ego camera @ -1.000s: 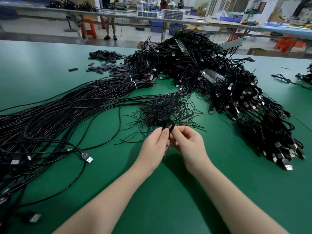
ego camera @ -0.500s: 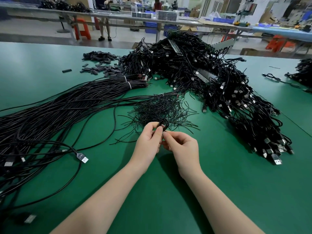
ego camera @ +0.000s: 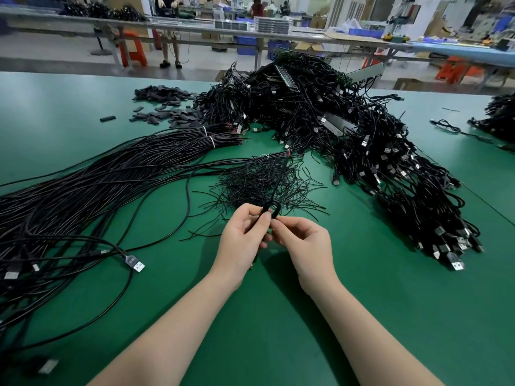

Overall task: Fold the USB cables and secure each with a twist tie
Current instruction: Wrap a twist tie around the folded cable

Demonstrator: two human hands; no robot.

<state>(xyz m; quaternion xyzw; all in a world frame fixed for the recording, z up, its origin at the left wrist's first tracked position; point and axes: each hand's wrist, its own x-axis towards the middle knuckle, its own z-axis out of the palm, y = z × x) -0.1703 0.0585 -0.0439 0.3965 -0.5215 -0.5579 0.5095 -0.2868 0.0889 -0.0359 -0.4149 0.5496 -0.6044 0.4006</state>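
Green matting covers our long work table [ego camera: 278, 330], and just above it our two bare hands meet at the middle of the view. Our left hand [ego camera: 242, 243] curls its fingers and thumb around a small folded black USB cable [ego camera: 271, 208], whose loop pokes up above the fingertips. Our right hand [ego camera: 303, 246] pinches at the same bundle from the other side, fingers bent; whether a tie sits between them we cannot tell. Just beyond the hands lies a loose heap of thin black twist ties [ego camera: 264, 182]. To the left, long straight black cables [ego camera: 83, 190] fan across the mat, with a silver USB plug [ego camera: 135, 263] nearest us. Farther back and to the right rises a big tangled pile of black cables [ego camera: 348, 129].
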